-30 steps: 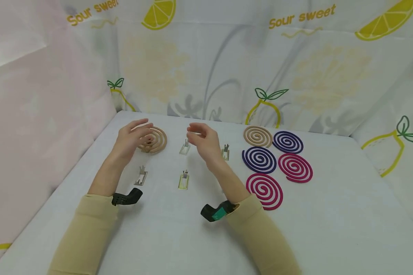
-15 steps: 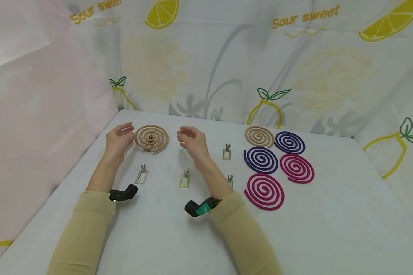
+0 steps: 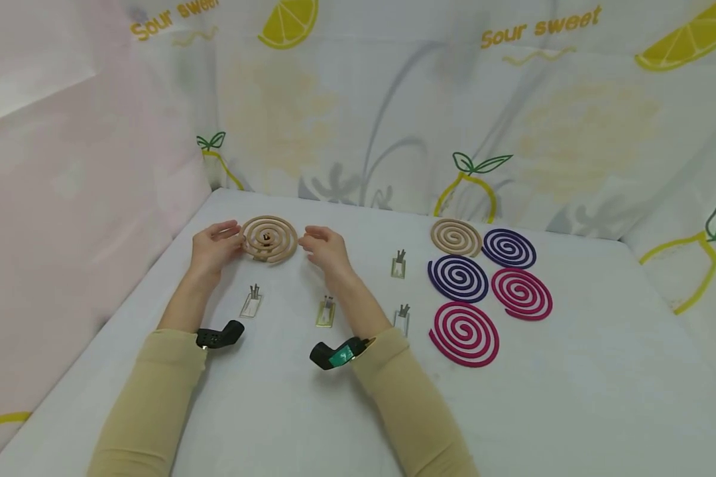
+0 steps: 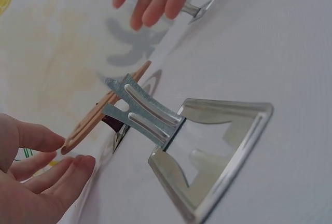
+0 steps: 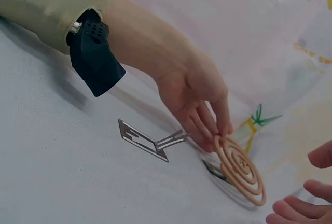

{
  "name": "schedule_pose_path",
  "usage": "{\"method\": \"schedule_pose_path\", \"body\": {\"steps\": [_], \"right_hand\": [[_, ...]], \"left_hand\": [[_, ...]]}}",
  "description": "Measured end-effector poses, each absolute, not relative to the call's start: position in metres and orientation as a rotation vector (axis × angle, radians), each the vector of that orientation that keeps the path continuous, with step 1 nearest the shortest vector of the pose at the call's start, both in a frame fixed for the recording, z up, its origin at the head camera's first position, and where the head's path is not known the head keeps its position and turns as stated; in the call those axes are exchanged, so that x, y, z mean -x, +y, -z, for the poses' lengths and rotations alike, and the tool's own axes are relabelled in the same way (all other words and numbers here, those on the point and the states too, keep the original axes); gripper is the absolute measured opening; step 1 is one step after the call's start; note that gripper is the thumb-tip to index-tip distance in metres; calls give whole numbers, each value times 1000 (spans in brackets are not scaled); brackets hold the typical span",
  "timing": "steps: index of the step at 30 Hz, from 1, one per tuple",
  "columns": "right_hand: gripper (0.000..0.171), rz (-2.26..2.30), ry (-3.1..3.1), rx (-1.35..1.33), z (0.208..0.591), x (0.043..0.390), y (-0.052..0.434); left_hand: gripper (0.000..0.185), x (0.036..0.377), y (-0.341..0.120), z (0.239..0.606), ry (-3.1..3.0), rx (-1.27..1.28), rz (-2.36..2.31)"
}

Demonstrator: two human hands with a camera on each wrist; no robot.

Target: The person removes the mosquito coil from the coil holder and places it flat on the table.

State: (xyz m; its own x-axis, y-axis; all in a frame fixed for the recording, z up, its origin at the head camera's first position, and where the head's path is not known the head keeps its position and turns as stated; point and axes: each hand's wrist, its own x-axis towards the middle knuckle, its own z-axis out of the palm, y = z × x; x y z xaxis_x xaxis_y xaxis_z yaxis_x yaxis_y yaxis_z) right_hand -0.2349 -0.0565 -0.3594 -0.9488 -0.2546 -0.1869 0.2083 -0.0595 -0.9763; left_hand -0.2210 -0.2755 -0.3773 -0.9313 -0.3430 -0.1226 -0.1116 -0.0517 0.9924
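Nearest: two beige sleeves, wrist cameras strapped on both. White cloth-covered surface [image 3: 573, 411].

Next row out: three bare metal coil stands – left stand [image 3: 252, 301], middle stand [image 3: 326, 311], right stand [image 3: 402, 318]. A fourth stand [image 3: 398, 264] sits further back, right of the hands.

Right of those, five loose coils in a cluster, flat on the surface: magenta coil [image 3: 464, 333] nearest, then purple coil [image 3: 457, 278] and second magenta coil [image 3: 522, 293], then tan coil [image 3: 456, 237] and second purple coil [image 3: 508, 248] at the back.

Far left: mounted tan coil [image 3: 269, 238] sits raised on its own stand, roughly level, stand tip showing through the centre.

Left hand [image 3: 213, 246] on the coil's left edge, fingertips touching the rim per right wrist view [image 5: 220, 130]. Fingers extended, grip released, nothing clasped.

Right hand [image 3: 325, 248] just beside the coil's right edge, fingers loosely curved, grip released, holding nothing. Contact with the rim: cannot tell.

Behind: lemon-print cloth backdrop [image 3: 394, 99], pink cloth [image 3: 65, 199] on the left wall.
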Motion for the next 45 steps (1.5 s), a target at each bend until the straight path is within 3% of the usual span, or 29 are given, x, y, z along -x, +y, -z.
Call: {"method": "schedule_pose_path", "body": {"steps": [12,45], "right_hand": [[49,2082,1728,31,368,240,-59],[41,2128,1605,164,374,243,-55]], "left_hand": [[58,222,-277,381,-1963,-512,2196],[58,222,-274,373,-1915,-491,2259]]}}
